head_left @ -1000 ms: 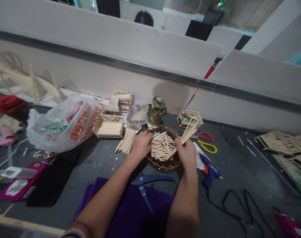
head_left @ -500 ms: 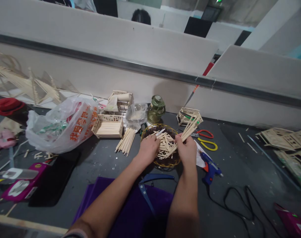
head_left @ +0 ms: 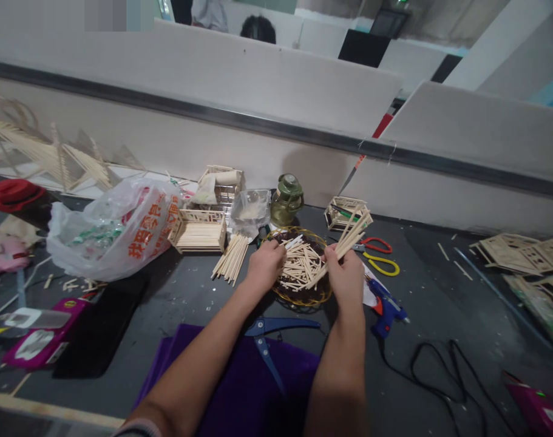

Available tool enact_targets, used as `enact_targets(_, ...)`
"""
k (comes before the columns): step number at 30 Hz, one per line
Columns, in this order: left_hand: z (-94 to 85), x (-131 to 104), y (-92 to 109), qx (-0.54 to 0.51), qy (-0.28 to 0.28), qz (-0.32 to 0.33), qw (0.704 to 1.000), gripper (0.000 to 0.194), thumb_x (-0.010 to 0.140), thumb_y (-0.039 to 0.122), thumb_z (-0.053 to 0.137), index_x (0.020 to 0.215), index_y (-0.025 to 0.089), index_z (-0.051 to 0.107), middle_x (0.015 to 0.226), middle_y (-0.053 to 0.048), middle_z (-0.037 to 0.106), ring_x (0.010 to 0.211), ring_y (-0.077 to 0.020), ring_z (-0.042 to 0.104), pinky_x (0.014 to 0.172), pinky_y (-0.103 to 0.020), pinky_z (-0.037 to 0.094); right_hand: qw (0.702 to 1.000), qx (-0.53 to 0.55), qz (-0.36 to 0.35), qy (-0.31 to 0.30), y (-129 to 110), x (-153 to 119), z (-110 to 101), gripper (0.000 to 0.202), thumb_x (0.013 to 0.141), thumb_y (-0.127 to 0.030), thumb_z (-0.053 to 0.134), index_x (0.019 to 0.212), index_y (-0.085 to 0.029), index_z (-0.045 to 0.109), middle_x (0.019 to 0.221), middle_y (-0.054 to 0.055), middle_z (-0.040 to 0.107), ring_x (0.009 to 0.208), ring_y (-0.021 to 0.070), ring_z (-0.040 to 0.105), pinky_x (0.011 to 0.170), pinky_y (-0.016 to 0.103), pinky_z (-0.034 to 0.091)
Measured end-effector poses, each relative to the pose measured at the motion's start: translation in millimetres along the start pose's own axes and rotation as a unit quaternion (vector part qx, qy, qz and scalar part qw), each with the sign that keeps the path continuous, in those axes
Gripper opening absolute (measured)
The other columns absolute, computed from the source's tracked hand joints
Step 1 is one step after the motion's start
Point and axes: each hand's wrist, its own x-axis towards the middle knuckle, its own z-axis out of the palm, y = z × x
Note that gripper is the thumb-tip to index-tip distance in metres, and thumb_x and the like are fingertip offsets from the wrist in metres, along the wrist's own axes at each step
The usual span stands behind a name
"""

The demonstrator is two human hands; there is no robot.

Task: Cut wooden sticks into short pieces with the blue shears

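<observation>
A round woven basket [head_left: 327, 295] full of short wooden sticks [head_left: 301, 264] stands in the middle of the table. My left hand [head_left: 266, 264] is at its left rim, fingers curled together; what they hold, if anything, is hidden. At the right rim, my right hand [head_left: 344, 272] is closed on a bundle of longer wooden sticks [head_left: 351, 235], which slants up to the right with its lower ends over the basket. Another pile of sticks [head_left: 230, 260] lies left of the basket. Blue pliers [head_left: 269, 346] rest on purple cloth [head_left: 185, 358] between my forearms.
Behind the basket stand a green jar [head_left: 287, 200] and small wooden frames [head_left: 198, 232]. Scissors [head_left: 380, 264] and a blue glue gun [head_left: 386, 308] with a black cable lie to the right. A plastic bag [head_left: 116, 230] is at the left. A person's head shows beyond the partition.
My left hand has moved a little to the left, from over the sticks to the basket's left rim. My right hand has barely moved and still holds the bundle.
</observation>
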Motion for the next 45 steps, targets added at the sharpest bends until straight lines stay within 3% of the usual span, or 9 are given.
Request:
enact_targets(5,-3.9,-1,3,-0.026,0.042,0.061,0.997,0.015,0.088,0.024,0.049,0.093,0.02,0.062,0.1,-0.006,0.057,0.097,-0.0205,0.047,0.08,-0.031,0.042,1.0,0.0,-0.009,0.005,-1,-1,-1,0.036,0.082,-0.047,0.048,0.091,-0.017,0.065,0.075,0.008,0.07,0.068,0.0233,0.06,0.066,0.032,0.042)
enact_targets(12,5.5,-2,16,0.004,-0.025,0.141,0.99,0.022,0.087,0.025,0.049,0.076,0.019,0.068,0.086,-0.009,0.057,0.087,-0.0221,0.046,0.075,-0.035,0.039,1.0,-0.007,-0.019,-0.003,-5,-3,-1,0.037,0.083,-0.047,0.047,0.093,-0.017,0.065,0.078,0.009,0.07,0.068,0.0229,0.061,0.065,0.031,0.041)
enact_targets(22,4.2,-3,14,-0.002,-0.009,0.105,0.994,0.015,0.085,0.018,0.051,0.082,0.02,0.065,0.091,-0.008,0.057,0.089,-0.0221,0.045,0.072,-0.034,0.039,0.997,-0.061,-0.034,0.02,-12,-4,-5,0.038,0.087,-0.047,0.042,0.097,-0.017,0.065,0.079,0.008,0.069,0.07,0.0215,0.061,0.067,0.03,0.039)
enact_targets(29,2.0,0,1,-0.038,0.051,0.048,0.997,0.01,0.085,0.021,0.054,0.085,0.021,0.064,0.091,-0.006,0.058,0.091,-0.0214,0.047,0.076,-0.033,0.04,0.963,-0.185,-0.072,-0.185,-4,-4,12,0.026,0.089,-0.034,0.045,0.096,-0.017,0.063,0.09,0.01,0.069,0.082,0.0213,0.06,0.067,0.027,0.036)
enact_targets(31,0.7,2,-3,-0.049,0.072,0.033,0.996,0.011,0.086,0.021,0.054,0.086,0.021,0.064,0.09,-0.005,0.059,0.09,-0.0211,0.047,0.076,-0.032,0.04,0.963,-0.195,-0.071,-0.172,-5,-4,11,0.027,0.09,-0.035,0.043,0.099,-0.017,0.061,0.089,0.009,0.068,0.081,0.0209,0.06,0.065,0.026,0.035)
enact_targets(37,-2.7,3,-8,-0.074,0.102,0.014,0.992,0.011,0.086,0.021,0.053,0.087,0.021,0.064,0.09,-0.004,0.061,0.089,-0.0204,0.049,0.077,-0.032,0.04,0.959,-0.262,-0.09,-0.051,-10,-1,16,0.023,0.093,-0.034,0.042,0.1,-0.019,0.059,0.089,0.007,0.066,0.08,0.0198,0.058,0.063,0.028,0.031)
enact_targets(42,-1.8,3,-8,-0.075,0.092,0.012,0.993,0.011,0.086,0.02,0.054,0.086,0.021,0.065,0.09,-0.004,0.061,0.09,-0.0208,0.049,0.076,-0.032,0.04,0.937,-0.315,-0.105,-0.111,-6,4,35,0.017,0.089,-0.021,0.045,0.099,-0.02,0.059,0.093,0.007,0.063,0.084,0.0195,0.057,0.068,0.028,0.033)
enact_targets(45,-1.7,2,-10,-0.086,0.087,0.016,0.992,0.01,0.084,0.019,0.055,0.085,0.02,0.065,0.092,-0.005,0.062,0.092,-0.021,0.049,0.079,-0.032,0.04,0.932,-0.308,-0.112,-0.156,1,7,40,0.023,0.085,-0.02,0.051,0.107,-0.021,0.059,0.099,0.008,0.061,0.09,0.0206,0.056,0.074,0.028,0.036)
